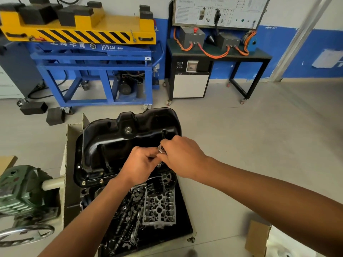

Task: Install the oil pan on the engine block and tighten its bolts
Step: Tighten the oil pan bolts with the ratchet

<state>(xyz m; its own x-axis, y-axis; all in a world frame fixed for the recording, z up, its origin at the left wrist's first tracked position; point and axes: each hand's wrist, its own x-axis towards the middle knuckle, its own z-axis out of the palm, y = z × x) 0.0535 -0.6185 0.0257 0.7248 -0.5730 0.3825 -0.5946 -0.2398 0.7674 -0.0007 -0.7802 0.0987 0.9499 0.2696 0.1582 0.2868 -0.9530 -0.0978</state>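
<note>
Two bare forearms come in from the bottom edge, the left from 7 o'clock and the right from 4 o'clock, and meet just below the middle of the view. The left hand (141, 164) and right hand (182, 156) sit knuckle to knuckle, both with fingers curled round a chrome ratchet (161, 149) whose round head shows in the gap between them. A short chrome piece (159, 165) pokes out beneath the head (socket or extension, too small to tell).

The oil pan (111, 143) is black and glossy, sump side up, and lies on the engine block (85, 193). From the hands it spreads out towards 10 to 12 o'clock. Both hands hover over its right-hand near edge, at about 4 o'clock on the pan itself. A drain plug (128, 130) sits near the pan's far side, and two bright bolts (101, 181) show in the near flange at 8 o'clock from the left hand.

At 6 o'clock from the hands stands a black oil filter (155, 186). Below it, on a dark tray (185, 227), lie a silver cast part full of holes (159, 208) and camshafts (126, 216).

At 8 o'clock in the view is a green gearbox (18, 191) with a handwheel (26, 234). A blue and yellow lift cart (92, 71) stands at 11 o'clock, and a black bench (219, 52) with orange cables (213, 53) at 1 o'clock. Cardboard (258, 238) lies at 5 o'clock.
</note>
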